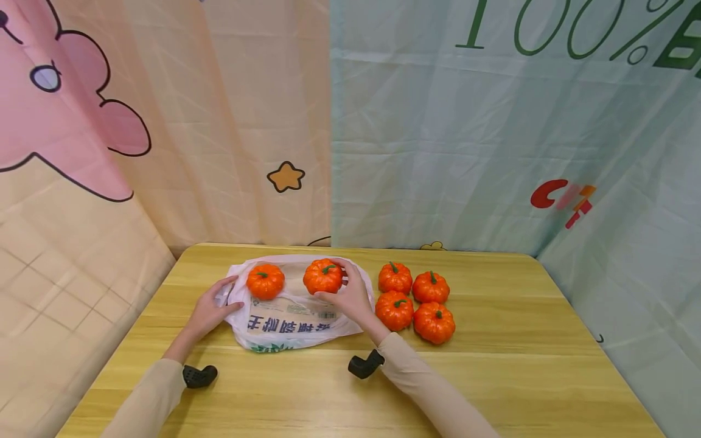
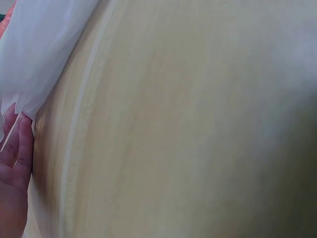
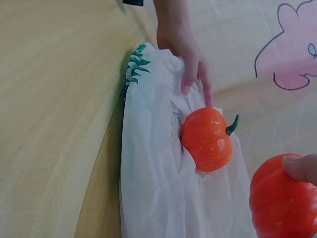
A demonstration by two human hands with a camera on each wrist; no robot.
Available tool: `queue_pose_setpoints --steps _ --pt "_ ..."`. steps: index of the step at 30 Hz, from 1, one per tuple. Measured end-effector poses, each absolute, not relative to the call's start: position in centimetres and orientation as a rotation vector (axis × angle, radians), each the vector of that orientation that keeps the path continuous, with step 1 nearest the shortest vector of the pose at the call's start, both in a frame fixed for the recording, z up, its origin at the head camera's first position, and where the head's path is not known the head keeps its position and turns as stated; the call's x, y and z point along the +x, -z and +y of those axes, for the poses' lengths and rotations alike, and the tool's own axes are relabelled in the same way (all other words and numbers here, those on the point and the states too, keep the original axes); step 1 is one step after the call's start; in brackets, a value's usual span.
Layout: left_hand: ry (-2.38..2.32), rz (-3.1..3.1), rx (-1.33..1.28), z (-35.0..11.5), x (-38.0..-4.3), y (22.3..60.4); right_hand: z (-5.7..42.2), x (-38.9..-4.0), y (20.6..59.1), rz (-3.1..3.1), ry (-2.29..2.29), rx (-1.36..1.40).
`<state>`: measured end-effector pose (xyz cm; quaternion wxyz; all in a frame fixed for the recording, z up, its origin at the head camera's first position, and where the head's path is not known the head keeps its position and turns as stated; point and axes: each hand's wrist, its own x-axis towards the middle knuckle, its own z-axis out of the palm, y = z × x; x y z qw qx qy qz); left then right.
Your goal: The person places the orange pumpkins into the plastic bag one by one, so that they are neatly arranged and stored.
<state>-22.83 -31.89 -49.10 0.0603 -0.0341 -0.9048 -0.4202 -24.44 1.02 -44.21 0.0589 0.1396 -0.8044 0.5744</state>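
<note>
A white plastic bag [image 1: 239, 328] with dark lettering and green leaf print lies on the wooden table. One small orange toy pumpkin [image 1: 265, 281] with a green stem sits on its left part, also seen in the right wrist view. My left hand [image 1: 210, 307] is at the bag's left edge, thumb and fingers spread and touching the plastic. In the left wrist view its fingers [image 2: 24, 144] reach up to the bag's hem. My right hand [image 1: 356, 298] grips a second pumpkin [image 1: 322, 277] over the bag's right part, its thumb showing on the pumpkin in the right wrist view.
Right of the bag, several more orange pumpkins stand in a close cluster, the nearest one [image 1: 434, 323] at its front right. The table [image 1: 526, 365] ends at a printed cloth curtain [image 1: 427, 152] behind. Black wrist mounts [image 1: 366, 364] stick out from both sleeves.
</note>
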Motion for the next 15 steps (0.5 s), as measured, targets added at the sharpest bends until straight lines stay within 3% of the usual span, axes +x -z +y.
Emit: queue_pose_setpoints --steps 15 --pt "1.305 -2.745 -0.091 -31.8 -22.8 48.9 -1.6 -26.3 45.5 -2.451 -1.685 0.496"
